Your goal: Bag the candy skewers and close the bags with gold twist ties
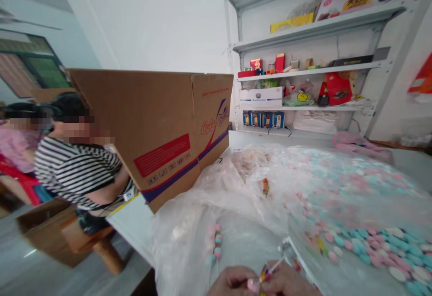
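Observation:
At the bottom edge my left hand (232,280) is closed, its fingers pinching a small pink marshmallow (253,284). Right against it, my right hand (290,281) is closed around a thin white stick (277,264) and a bright, multicoloured wrapper piece (264,272). The lower parts of both hands are cut off by the frame. Just beyond the left hand lies a skewer of pink, blue and brown sweets (218,244) on clear plastic. A printed packet (293,256) lies behind the right hand.
Many loose pink, blue and white marshmallows (381,246) spread across plastic sheeting (189,224) on the right. A large cardboard box (162,120) stands at the table's left edge. Shelves (313,71) hold boxes and bags behind. Two people sit at left, one in a striped shirt (77,170).

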Motion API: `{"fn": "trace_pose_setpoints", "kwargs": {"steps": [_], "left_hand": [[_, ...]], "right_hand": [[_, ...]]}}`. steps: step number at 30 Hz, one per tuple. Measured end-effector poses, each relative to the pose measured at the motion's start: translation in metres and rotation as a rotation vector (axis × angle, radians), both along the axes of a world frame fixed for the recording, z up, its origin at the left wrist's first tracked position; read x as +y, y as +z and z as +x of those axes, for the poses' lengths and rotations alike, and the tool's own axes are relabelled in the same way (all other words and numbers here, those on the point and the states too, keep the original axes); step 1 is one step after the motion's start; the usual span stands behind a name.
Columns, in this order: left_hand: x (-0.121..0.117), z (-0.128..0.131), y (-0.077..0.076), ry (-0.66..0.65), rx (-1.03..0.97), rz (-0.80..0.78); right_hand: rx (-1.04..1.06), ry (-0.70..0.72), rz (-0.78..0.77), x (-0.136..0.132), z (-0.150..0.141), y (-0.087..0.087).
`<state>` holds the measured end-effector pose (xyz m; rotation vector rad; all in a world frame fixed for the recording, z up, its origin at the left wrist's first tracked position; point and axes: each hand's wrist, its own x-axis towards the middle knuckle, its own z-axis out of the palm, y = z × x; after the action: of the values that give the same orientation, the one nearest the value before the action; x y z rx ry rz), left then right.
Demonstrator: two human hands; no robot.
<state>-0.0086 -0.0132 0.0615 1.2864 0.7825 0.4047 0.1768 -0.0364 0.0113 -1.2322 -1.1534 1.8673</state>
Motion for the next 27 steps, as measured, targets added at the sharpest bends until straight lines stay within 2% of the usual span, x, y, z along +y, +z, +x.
{"fn": "trace_pose_setpoints", "kwargs": {"steps": [2,4,5,7,10,12,13,14,15,17,19,20,21,23,25,27], "left_hand": [[-0.015,-0.011,0.013,-0.029,0.04,0.06],[-0.03,-0.024,0.022,-0.05,0.074,0.128],[-0.037,-0.03,0.025,-0.02,0.097,0.148],[-0.049,-0.045,0.028,0.015,0.143,0.176],[-0.067,-0.076,0.036,0.091,0.222,0.15],[-0.081,-0.106,0.047,0.236,0.287,0.097],[-0.086,-0.123,0.052,0.364,0.319,0.071],[-0.09,-0.142,0.055,0.513,0.353,0.051],[-0.091,-0.162,0.054,0.735,0.392,0.05],[-0.086,-0.198,0.041,1.156,0.411,0.091],[-0.074,-0.223,0.011,1.34,0.449,0.101],[-0.067,-0.229,-0.008,1.354,0.477,0.085],[-0.061,-0.23,-0.026,1.305,0.499,0.029],[-0.051,-0.223,-0.057,1.176,0.553,-0.042],[-0.042,-0.205,-0.074,1.212,0.671,0.051],[-0.034,-0.181,-0.073,1.313,0.765,0.227]], "right_hand": [[0.083,0.137,-0.181,-0.019,0.002,0.005],[0.192,0.197,-0.387,-0.036,0.0,0.008],[0.214,0.232,-0.383,-0.042,-0.003,0.009],[0.172,0.316,-0.282,-0.05,-0.014,0.009],[-0.03,0.394,-0.163,-0.057,-0.037,0.012],[-0.113,0.396,-0.084,-0.057,-0.047,0.02],[-0.122,0.369,-0.046,-0.055,-0.049,0.025],[-0.123,0.315,-0.011,-0.05,-0.048,0.03],[-0.13,0.234,0.023,-0.045,-0.044,0.032],[-0.173,0.046,0.07,-0.031,-0.028,0.031],[-0.253,-0.167,0.106,-0.02,-0.004,0.02],[-0.319,-0.269,0.118,-0.016,0.009,0.012],[-0.403,-0.354,0.136,-0.014,0.023,0.004],[-0.6,-0.437,0.208,-0.015,0.046,-0.012],[-0.802,-0.437,0.289,-0.019,0.06,-0.021],[-0.973,-0.378,0.335,-0.022,0.06,-0.023]]}}
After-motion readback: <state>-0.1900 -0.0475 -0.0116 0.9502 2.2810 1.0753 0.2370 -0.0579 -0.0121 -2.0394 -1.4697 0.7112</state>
